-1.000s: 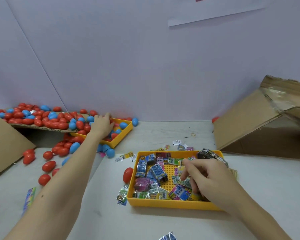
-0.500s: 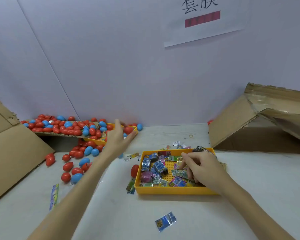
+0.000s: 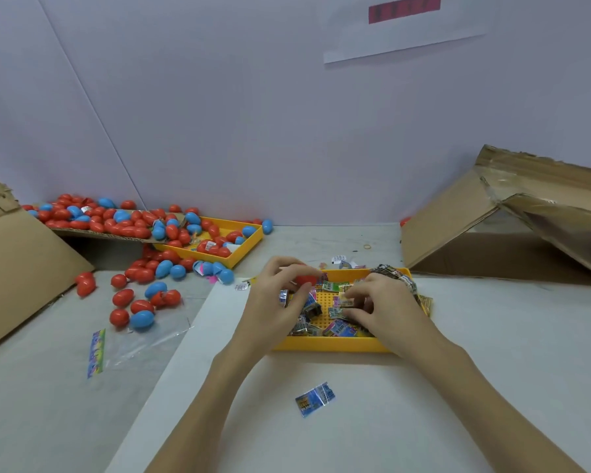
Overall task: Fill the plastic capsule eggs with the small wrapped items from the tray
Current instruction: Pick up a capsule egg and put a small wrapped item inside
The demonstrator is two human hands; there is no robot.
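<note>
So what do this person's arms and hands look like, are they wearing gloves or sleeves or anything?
Nothing is worn, as far as the picture shows. Both forearms enter from the bottom edge bare, with no sleeve in view. The left hand and the right hand are bare too: no gloves, and no rings, watch or wristband visible. The fingers are slim; the nails are too small to judge.
</note>
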